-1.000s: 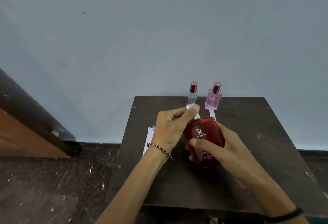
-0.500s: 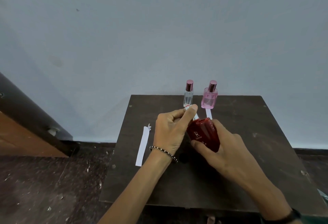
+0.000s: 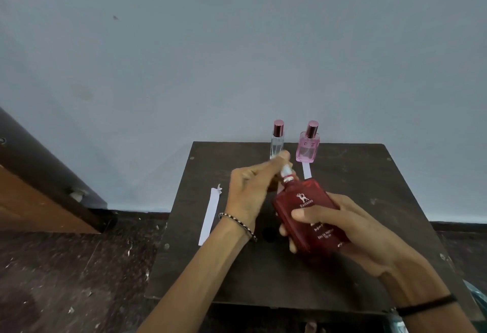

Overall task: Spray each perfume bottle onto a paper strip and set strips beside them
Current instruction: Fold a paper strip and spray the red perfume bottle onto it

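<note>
In the head view, the right hand (image 3: 350, 230) held the red perfume bottle (image 3: 307, 216) above the middle of the dark table (image 3: 355, 174). Its fingers were curled round the lower body of the bottle, with the thumb laid across the printed front. The bottle was tilted, its neck pointing far and to the left.

The left hand (image 3: 250, 190) came in from the left. Its thumb and fingertips pinched the pale sprayer top (image 3: 286, 173) on the bottle's neck. That part was blurred, so I could not tell whether a cap sat on it. A beaded bracelet (image 3: 237, 223) circled the left wrist, and a black band (image 3: 427, 305) circled the right wrist.

At the far edge of the table, two smaller bottles stood upright against the pale wall (image 3: 237, 56), close together but apart. The clear bottle (image 3: 277, 144) was on the left, its foot hidden behind the left hand's fingertips. The pink bottle (image 3: 308, 149) was on the right. Both wore rosy metallic caps.

A short paper strip (image 3: 306, 170) lay just in front of the pink bottle, with its near end reaching almost to the red one. A longer paper strip (image 3: 209, 215) lay near the table's left edge, well apart from all the bottles.

A speckled dark floor (image 3: 66, 280) and a wooden door frame (image 3: 39, 174) showed at the left.
</note>
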